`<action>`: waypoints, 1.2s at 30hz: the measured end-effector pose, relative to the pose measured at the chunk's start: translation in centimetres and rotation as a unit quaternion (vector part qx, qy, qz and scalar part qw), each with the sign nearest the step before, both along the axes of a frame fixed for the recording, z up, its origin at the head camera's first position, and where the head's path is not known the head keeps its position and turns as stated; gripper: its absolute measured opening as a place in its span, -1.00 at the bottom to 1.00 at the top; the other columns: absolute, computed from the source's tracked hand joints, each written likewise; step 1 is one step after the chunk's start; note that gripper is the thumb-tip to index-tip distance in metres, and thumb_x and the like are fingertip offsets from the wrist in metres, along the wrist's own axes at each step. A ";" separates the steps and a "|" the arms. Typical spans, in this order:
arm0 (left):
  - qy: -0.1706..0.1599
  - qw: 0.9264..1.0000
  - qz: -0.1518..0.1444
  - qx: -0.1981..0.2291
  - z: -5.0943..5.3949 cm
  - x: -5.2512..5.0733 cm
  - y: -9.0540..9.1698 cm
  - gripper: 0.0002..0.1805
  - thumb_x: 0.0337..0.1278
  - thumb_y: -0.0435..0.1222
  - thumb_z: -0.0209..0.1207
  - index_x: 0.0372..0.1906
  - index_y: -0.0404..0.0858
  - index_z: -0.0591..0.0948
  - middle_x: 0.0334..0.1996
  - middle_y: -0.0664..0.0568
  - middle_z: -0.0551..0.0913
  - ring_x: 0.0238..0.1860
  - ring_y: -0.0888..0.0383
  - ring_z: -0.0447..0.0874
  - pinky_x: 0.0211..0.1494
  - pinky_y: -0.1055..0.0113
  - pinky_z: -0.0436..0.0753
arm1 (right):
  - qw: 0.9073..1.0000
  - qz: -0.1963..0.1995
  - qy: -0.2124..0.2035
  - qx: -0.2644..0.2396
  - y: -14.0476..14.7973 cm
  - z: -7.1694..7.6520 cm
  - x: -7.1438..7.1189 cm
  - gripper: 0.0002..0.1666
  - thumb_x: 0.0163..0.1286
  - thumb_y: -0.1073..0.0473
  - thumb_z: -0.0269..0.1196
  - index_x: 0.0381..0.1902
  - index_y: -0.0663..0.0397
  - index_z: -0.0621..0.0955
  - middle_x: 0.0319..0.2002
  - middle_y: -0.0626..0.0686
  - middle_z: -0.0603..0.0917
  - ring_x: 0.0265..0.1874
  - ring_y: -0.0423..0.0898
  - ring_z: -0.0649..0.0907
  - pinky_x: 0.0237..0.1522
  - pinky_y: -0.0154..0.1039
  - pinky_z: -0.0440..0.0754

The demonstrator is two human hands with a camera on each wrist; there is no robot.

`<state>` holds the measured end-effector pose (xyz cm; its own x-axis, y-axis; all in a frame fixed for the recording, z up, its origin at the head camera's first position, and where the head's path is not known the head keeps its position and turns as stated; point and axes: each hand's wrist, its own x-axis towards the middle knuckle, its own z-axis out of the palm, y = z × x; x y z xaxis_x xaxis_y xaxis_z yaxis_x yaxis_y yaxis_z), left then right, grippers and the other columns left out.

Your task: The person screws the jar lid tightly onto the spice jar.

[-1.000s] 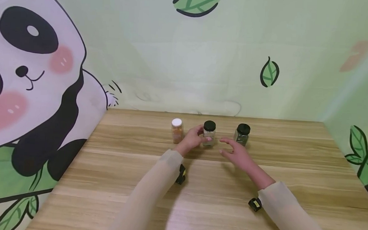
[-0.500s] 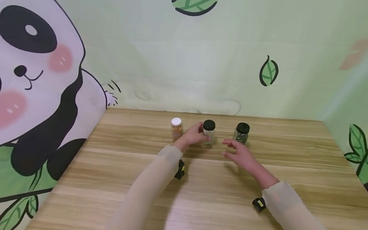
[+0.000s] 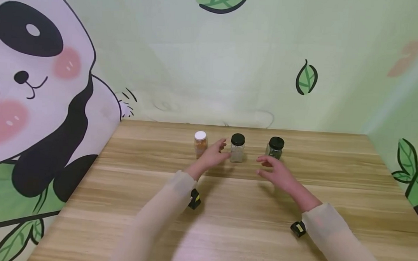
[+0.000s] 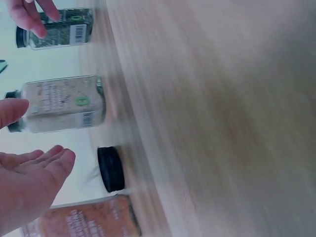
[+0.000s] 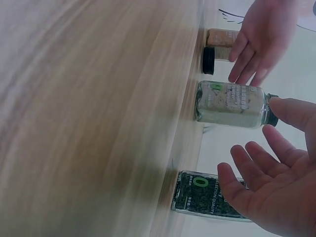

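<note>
Three spice jars stand upright at the table's back. The middle jar [image 3: 237,149] has a black lid and pale contents. To its left is a white-lidded jar [image 3: 200,143] of orange seasoning, partly behind my left hand [image 3: 213,156]. That hand is beside the middle jar, fingers extended and holding nothing. My right hand [image 3: 278,174] hovers in front of the black-lidded jar of dark green herbs [image 3: 275,146], fingers loosely bent around nothing. In the left wrist view a loose black cap [image 4: 110,169] lies between the orange and middle jars; the left hand hides it in the head view.
A wood-grain table [image 3: 240,221] reaches back to a pale green wall sheet [image 3: 253,78] with panda and leaf drawings. Small black devices [image 3: 194,199] hang at both sleeve cuffs.
My left hand has let go of the middle jar and drawn back to the left. The right hand has shifted slightly right. The jars keep their places.
</note>
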<state>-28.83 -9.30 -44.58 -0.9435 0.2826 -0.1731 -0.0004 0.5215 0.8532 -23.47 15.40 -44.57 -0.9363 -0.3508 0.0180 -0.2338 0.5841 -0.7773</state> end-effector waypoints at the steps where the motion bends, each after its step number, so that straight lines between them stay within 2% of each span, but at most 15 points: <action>1: 0.004 1.000 -0.001 -0.006 0.1 0.2 -0.2 -0.22 0.42 -0.26 0.13 0.61 -0.33 0.11 0.56 -0.28 0.29 0.59 -0.19 0.25 0.62 -0.02 0.34 | 1.000 0.001 -0.001 0.002 0.0 0.1 0.0 -0.52 0.46 0.31 0.23 0.27 0.43 0.49 0.34 0.45 0.51 0.31 0.45 0.53 0.33 0.31 0.53; 7: 0.031 0.999 -0.019 -0.018 1.0 1.5 -1.2 -0.42 0.46 -0.30 0.12 0.49 -0.37 0.36 0.38 -0.30 0.53 0.38 -0.21 0.54 0.43 0.02 0.57 | 1.000 0.000 -0.004 0.004 -0.3 0.3 -0.1 -0.51 0.47 0.30 0.22 0.29 0.41 0.48 0.32 0.44 0.53 0.31 0.42 0.55 0.32 0.27 0.56; 11: 0.061 0.997 -0.037 -0.024 1.1 2.2 -1.8 -0.53 0.45 -0.35 0.11 0.36 -0.44 0.48 0.25 -0.33 0.63 0.23 -0.22 0.66 0.30 0.08 0.68 | 1.000 0.005 -0.009 0.006 -1.1 0.6 -0.2 -0.50 0.49 0.27 0.22 0.31 0.38 0.48 0.32 0.40 0.55 0.29 0.37 0.58 0.28 0.22 0.61; 16: 0.084 0.995 -0.053 -0.027 0.9 3.1 -3.3 -0.62 0.45 -0.38 0.10 0.24 -0.49 0.57 0.14 -0.33 0.68 0.19 -0.18 0.67 0.28 0.09 0.67 | 0.999 0.034 -0.010 -0.002 -2.7 0.9 -0.3 -0.52 0.50 0.29 0.20 0.29 0.44 0.47 0.23 0.42 0.60 0.20 0.34 0.62 0.21 0.16 0.65; 23: 0.075 0.996 -0.048 -0.031 1.0 4.3 -6.6 -0.62 0.47 -0.32 0.12 0.24 -0.42 0.59 0.16 -0.30 0.68 0.18 -0.14 0.66 0.16 0.14 0.70 | 0.998 0.061 -0.006 0.002 -5.8 1.3 -0.4 -0.50 0.48 0.31 0.21 0.31 0.42 0.47 0.23 0.40 0.62 0.16 0.29 0.65 0.18 0.12 0.67; 26: 0.079 0.996 -0.040 -0.030 0.8 4.5 -8.3 -0.63 0.44 -0.33 0.13 0.21 -0.44 0.60 0.13 -0.32 0.69 0.14 -0.14 0.67 0.15 0.15 0.69 | 0.998 0.068 0.003 0.014 -7.2 1.4 -0.6 -0.43 0.46 0.29 0.24 0.36 0.38 0.45 0.30 0.36 0.59 0.17 0.26 0.66 0.15 0.09 0.69; 30: 0.094 0.995 -0.008 -0.028 0.8 4.2 -10.0 -0.71 0.36 -0.38 0.18 0.06 -0.49 0.62 -0.02 -0.34 0.71 -0.01 -0.11 0.68 0.03 0.27 0.66 | 0.997 0.072 0.013 0.036 -8.8 1.4 -1.0 -0.28 0.42 0.26 0.29 0.46 0.35 0.36 0.40 0.33 0.51 0.13 0.21 0.68 0.08 0.03 0.73; 33: 0.099 0.994 0.032 -0.020 0.8 3.6 -10.8 -0.74 0.30 -0.39 0.24 -0.02 -0.49 0.57 -0.06 -0.33 0.69 -0.03 -0.13 0.70 -0.04 0.31 0.66 | 0.995 0.074 0.020 0.064 -9.9 1.4 -1.6 -0.19 0.40 0.24 0.32 0.50 0.37 0.30 0.41 0.34 0.49 -0.02 0.10 0.72 -0.01 -0.06 0.74; 36: 0.086 0.994 0.072 -0.007 0.7 3.0 -11.4 -0.66 0.26 -0.40 0.28 0.04 -0.44 0.46 0.04 -0.33 0.62 0.09 -0.20 0.67 0.05 0.22 0.70 | 0.992 0.080 0.023 0.098 -10.9 1.1 -2.2 -0.15 0.41 0.20 0.33 0.52 0.39 0.25 0.37 0.36 0.51 -0.26 -0.05 0.70 -0.12 -0.15 0.71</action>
<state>-25.87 -20.75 -43.84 -0.9899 0.1416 -0.0092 0.0692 0.5383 0.8399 -25.70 4.52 -43.44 -0.8679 -0.4962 -0.0246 -0.3680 0.6753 -0.6392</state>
